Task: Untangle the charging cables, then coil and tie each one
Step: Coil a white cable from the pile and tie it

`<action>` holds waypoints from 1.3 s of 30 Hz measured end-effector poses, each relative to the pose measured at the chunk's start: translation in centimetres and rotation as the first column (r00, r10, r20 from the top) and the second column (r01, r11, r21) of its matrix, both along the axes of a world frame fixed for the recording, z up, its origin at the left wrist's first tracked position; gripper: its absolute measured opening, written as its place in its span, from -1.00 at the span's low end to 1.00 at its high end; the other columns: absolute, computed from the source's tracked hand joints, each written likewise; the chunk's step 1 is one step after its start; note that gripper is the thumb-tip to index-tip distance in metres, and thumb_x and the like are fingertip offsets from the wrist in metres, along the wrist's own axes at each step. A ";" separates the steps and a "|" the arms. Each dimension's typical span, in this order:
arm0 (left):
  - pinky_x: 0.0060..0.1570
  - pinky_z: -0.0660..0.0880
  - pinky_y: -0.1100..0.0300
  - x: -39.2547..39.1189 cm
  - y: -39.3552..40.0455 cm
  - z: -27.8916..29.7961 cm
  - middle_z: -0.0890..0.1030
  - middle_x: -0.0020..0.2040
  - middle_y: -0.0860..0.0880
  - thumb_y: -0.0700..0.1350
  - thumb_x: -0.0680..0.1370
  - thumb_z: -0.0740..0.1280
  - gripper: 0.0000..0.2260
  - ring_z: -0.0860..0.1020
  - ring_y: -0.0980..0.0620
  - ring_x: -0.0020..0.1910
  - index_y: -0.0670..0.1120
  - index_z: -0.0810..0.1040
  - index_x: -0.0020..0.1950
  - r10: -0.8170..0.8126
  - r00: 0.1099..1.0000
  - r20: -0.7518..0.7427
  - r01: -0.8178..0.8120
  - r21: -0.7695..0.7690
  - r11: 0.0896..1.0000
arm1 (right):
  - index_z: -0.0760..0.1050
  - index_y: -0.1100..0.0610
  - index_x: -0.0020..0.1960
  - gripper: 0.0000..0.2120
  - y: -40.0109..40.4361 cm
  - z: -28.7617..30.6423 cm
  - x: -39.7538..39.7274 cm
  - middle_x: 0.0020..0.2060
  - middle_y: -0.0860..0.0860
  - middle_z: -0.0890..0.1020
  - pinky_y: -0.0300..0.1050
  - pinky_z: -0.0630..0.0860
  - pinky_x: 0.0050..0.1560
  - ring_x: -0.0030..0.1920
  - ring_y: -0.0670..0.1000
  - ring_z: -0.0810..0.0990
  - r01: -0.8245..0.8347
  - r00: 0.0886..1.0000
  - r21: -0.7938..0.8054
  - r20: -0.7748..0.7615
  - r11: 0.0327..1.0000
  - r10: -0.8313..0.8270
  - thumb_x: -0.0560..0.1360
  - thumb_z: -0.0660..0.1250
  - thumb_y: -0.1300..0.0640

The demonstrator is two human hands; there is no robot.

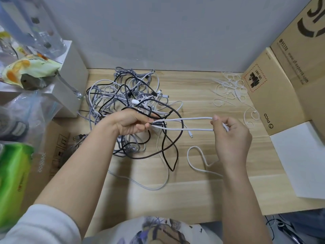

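A tangle of black, grey braided and white charging cables (123, 95) lies on the wooden table (202, 187), left of centre. My left hand (131, 123) hovers over the tangle and pinches one end of a doubled white cable (184, 118) together with a dark plug. My right hand (232, 136) pinches the other end of that doubled length, stretched level between both hands. The rest of this white cable (195, 159) trails in a loop on the table below my right hand. A black cable (168, 152) loops under the stretched strands.
White cable ties (230, 87) lie scattered at the back right. Cardboard boxes (274, 88) and a white sheet (302, 159) stand along the right edge. At the left are a white box (70, 85), plastic bags (26, 113) and a green pack (12, 182).
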State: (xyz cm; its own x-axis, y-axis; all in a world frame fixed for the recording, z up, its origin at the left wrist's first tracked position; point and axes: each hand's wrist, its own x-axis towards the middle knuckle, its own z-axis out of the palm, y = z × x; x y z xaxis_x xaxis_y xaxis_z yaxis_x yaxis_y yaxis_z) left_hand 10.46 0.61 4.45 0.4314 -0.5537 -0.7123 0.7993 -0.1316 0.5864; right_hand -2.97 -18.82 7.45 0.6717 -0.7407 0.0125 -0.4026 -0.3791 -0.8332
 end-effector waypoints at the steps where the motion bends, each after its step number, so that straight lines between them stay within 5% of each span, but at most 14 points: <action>1: -0.68 0.21 0.44 0.0 -0.1 -0.1 0.48 -0.52 -0.07 -0.40 0.59 0.03 -0.77 0.40 0.14 -0.63 -0.27 0.44 -0.13 0.015 1.000 -0.020 -0.015 -0.011 1.000 | 0.55 0.07 -0.19 -0.81 -0.1 -0.1 -0.1 -0.22 0.02 0.66 -0.16 0.33 -0.27 -0.18 0.08 0.53 0.004 1.000 -0.004 -0.005 1.000 -0.004 0.53 0.29 0.00; 5: -0.66 0.14 0.45 0.1 -0.2 -0.6 0.45 -0.51 -0.07 -0.40 0.56 -0.04 -0.78 0.35 0.18 -0.62 -0.20 0.34 -0.13 0.044 0.997 -0.062 -0.046 -0.032 0.998 | 0.57 0.10 -0.15 -0.81 -0.3 -0.3 -0.2 -0.24 0.13 0.65 -0.09 0.32 -0.24 -0.19 0.15 0.54 0.001 1.000 -0.021 -0.018 1.000 -0.001 0.54 0.29 0.01; 11: -0.68 0.15 0.47 0.1 0.8 -1.6 0.42 0.01 -0.14 -0.43 0.52 -0.01 -0.68 0.34 0.18 -0.58 -0.16 0.47 -0.07 0.054 0.995 -0.088 -0.062 -0.085 0.994 | 0.53 0.10 -0.19 -0.79 -0.3 -0.7 -0.1 -0.39 0.14 0.54 -0.08 0.27 -0.31 -0.32 0.13 0.42 -0.013 0.998 -0.041 -0.054 0.999 0.011 0.53 0.30 0.00; 15: -0.58 0.41 0.43 0.1 0.3 -1.6 0.52 -0.39 -0.08 -0.40 0.50 0.16 -0.72 0.49 0.14 -0.53 -0.22 0.56 -0.31 0.062 0.995 -0.074 -0.067 -0.070 0.995 | 0.51 0.06 -0.20 -0.83 -0.5 -1.0 0.0 -0.46 -0.08 0.44 -0.10 0.25 -0.28 -0.34 0.06 0.37 0.014 0.999 -0.017 -0.040 1.000 -0.015 0.53 0.30 0.01; 18: -0.48 0.49 0.39 -0.2 -0.3 -1.3 0.54 -0.44 -0.07 -0.36 0.44 0.24 -0.74 0.53 0.13 -0.49 -0.18 0.60 -0.39 0.062 0.997 -0.052 -0.067 -0.102 0.993 | 0.48 0.04 -0.22 -0.83 -0.7 -1.1 0.0 -0.46 -0.15 0.40 -0.10 0.27 -0.31 -0.37 -0.01 0.35 0.040 0.999 0.025 -0.023 0.999 -0.039 0.52 0.30 0.02; 23: -0.60 0.34 0.44 -0.9 -0.9 -0.3 0.52 -0.46 -0.01 -0.25 0.35 0.31 -0.95 0.49 0.16 -0.55 -0.12 0.47 -0.26 -0.027 1.000 -0.004 0.026 -0.082 0.996 | 0.50 0.06 -0.18 -0.84 -1.1 -1.4 -0.1 -0.41 -0.16 0.45 -0.09 0.25 -0.29 -0.35 -0.04 0.40 0.019 0.999 0.019 -0.033 1.000 -0.018 0.54 0.28 0.04; 28: -0.59 0.23 0.47 -0.9 -0.9 -0.2 0.52 -0.46 0.06 -0.25 0.28 0.41 -0.76 0.46 0.21 -0.53 -0.05 0.41 -0.19 -0.055 0.996 0.072 0.062 -0.103 0.993 | 0.57 0.16 -0.12 -0.81 -1.4 -1.3 -0.2 -0.26 -0.04 0.59 -0.24 0.28 -0.31 -0.24 0.01 0.45 0.018 1.000 -0.007 -0.003 1.000 -0.018 0.55 0.27 0.07; 32: -0.61 0.05 0.43 -0.8 -1.6 -0.3 0.48 -0.51 0.09 -0.37 0.33 0.40 -0.68 0.27 0.23 -0.63 -0.02 0.34 -0.28 -0.118 0.980 0.163 0.104 0.087 0.991 | 0.56 0.17 -0.13 -0.80 -1.6 -1.2 -0.2 -0.30 0.09 0.59 -0.13 0.19 -0.31 -0.27 0.11 0.44 0.041 0.999 -0.013 0.013 0.999 -0.040 0.56 0.26 0.07; 35: -0.63 0.00 0.42 -0.7 -1.9 -0.1 0.36 -0.60 0.09 -0.36 0.39 0.25 -0.74 0.14 0.20 -0.68 -0.05 0.27 -0.32 -0.122 0.986 0.116 0.110 0.108 0.988 | 0.56 0.18 -0.12 -0.78 -1.4 -1.7 -0.4 -0.37 0.09 0.54 -0.10 0.16 -0.32 -0.34 0.08 0.39 0.031 0.999 -0.030 -0.009 0.999 -0.032 0.56 0.26 0.05; 39: -0.56 0.00 0.37 -0.4 -1.8 0.1 0.27 -0.47 0.08 -0.31 0.26 0.18 -0.80 0.15 0.18 -0.66 -0.02 0.24 -0.31 0.037 0.998 -0.046 -0.039 -0.047 0.998 | 0.55 0.15 -0.11 -0.79 -1.0 -2.0 -0.1 -0.33 0.09 0.56 -0.08 0.15 -0.31 -0.30 0.11 0.42 0.018 0.999 -0.048 -0.029 0.999 -0.019 0.56 0.25 0.04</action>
State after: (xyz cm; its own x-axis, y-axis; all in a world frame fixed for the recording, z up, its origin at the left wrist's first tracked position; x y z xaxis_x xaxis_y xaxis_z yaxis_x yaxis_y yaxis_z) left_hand 10.08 -1.17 4.54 0.4208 -0.5713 -0.7047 0.8290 -0.0732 0.5544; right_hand -3.08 -19.80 5.47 0.6583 -0.7522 0.0284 -0.4339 -0.4100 -0.8022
